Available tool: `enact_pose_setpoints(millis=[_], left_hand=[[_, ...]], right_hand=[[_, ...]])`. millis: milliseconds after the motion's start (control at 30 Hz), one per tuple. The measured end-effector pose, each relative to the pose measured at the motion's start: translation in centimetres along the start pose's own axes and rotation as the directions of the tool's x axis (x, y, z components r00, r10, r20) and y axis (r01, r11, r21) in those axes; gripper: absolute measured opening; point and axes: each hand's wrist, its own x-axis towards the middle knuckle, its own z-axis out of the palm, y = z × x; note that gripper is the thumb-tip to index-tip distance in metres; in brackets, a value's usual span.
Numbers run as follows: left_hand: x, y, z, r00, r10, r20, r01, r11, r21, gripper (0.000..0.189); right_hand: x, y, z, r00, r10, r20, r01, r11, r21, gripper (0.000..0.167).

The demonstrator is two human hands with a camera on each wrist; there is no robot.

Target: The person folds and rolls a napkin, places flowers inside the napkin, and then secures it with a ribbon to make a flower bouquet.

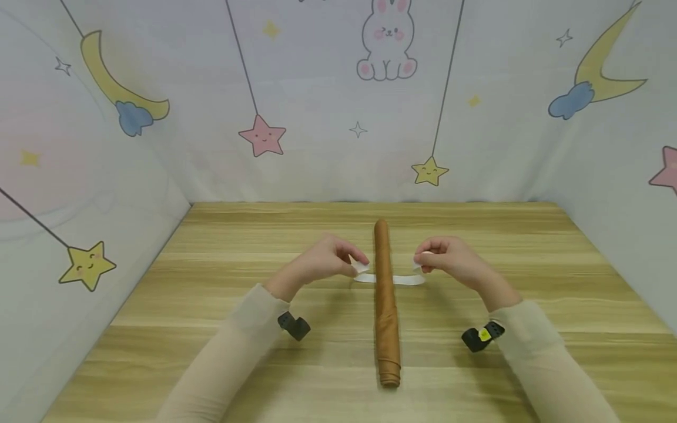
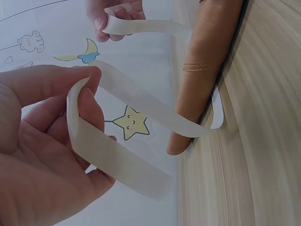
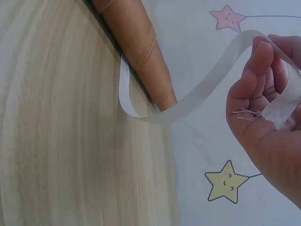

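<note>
A rolled piece of brown, leather-like material (image 1: 386,305) lies lengthwise on the table, with stitched seams showing in the left wrist view. Beneath it runs a white ribbon (image 1: 408,280), coming out on both sides. My left hand (image 1: 332,257) pinches one end of the ribbon (image 2: 141,96) between thumb and fingertips, its tail hanging below the fingers. On the other side, my right hand (image 1: 449,258) pinches the opposite end, whose frayed tip (image 3: 277,115) shows against the palm. Both hands are raised a little above the table, apart from the roll.
The wood-grain table (image 1: 238,235) is bordered by pale cloth walls (image 1: 328,164) printed with stars, moons and a rabbit. A black band with a small device (image 1: 294,326) is on the left wrist, another (image 1: 482,336) on the right.
</note>
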Motion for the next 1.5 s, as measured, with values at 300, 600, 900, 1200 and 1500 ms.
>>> enact_pose_setpoints(millis=[300,600,900,1200,1500], left_hand=[[0.1,0.2,0.4,0.999,0.000,0.035,0.000,1.000,0.018,0.023],[0.1,0.6,0.9,0.999,0.032,0.040,-0.031,0.999,-0.037,0.018],[0.8,0.8,1.6,0.999,0.046,0.017,-0.046,0.999,-0.002,0.024],[1.1,0.9,2.0,0.999,0.036,-0.012,-0.036,0.998,-0.053,0.028],[1.3,1.0,2.6,0.999,0.044,-0.017,-0.045,0.997,-0.061,0.028]], right_hand=[[0.5,-0.5,0.8,1.000,-0.009,0.006,0.008,1.000,0.008,0.020],[0.8,-1.0,1.6,1.000,-0.018,0.024,0.017,1.000,0.016,0.019],[1.0,-2.0,2.4,0.999,-0.031,0.036,0.030,0.999,0.032,0.016],[1.0,-2.8,3.0,0.997,-0.057,0.052,0.053,0.996,0.073,0.013],[1.2,-3.1,3.5,0.996,-0.075,0.040,0.072,0.994,0.083,0.013]])
